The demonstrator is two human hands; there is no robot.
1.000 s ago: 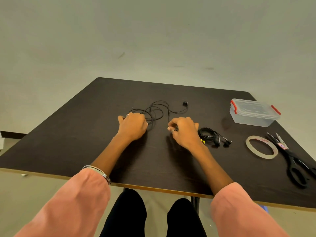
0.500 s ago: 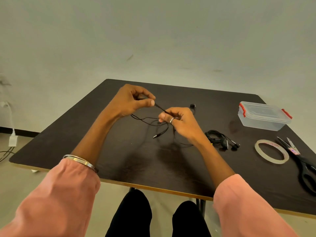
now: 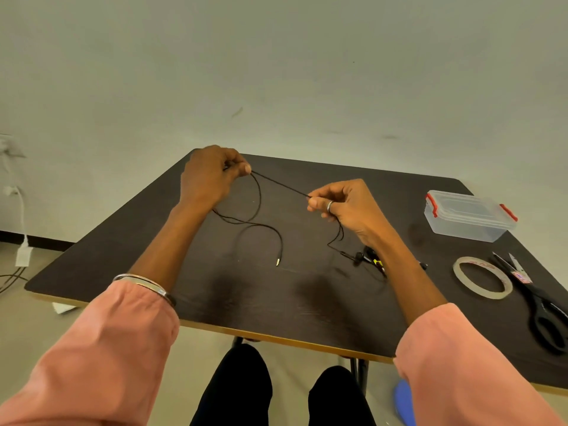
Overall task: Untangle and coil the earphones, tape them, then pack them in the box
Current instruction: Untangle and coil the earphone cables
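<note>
A black earphone cable (image 3: 278, 184) is stretched taut in the air between my two hands above the dark table (image 3: 246, 302). My left hand (image 3: 212, 176) pinches one end high at the far left. My right hand (image 3: 344, 204) pinches the cable lower, to the right. A loop hangs down from the left hand and ends in the jack plug (image 3: 278, 261) on the table. More cable drops from my right hand to an earbud (image 3: 358, 256). A second coiled black earphone set (image 3: 373, 259) lies partly hidden behind my right forearm.
A clear plastic box (image 3: 467, 215) with red clips, lid on, stands at the far right. A tape roll (image 3: 482, 277) lies nearer, with black scissors (image 3: 541, 305) beside it at the right edge. A white charger and cables hang by the wall on the left.
Both hands rose from the table with the cable, then drew apart, the left going up and left. The tangle has opened into one taut span with hanging loops.
</note>
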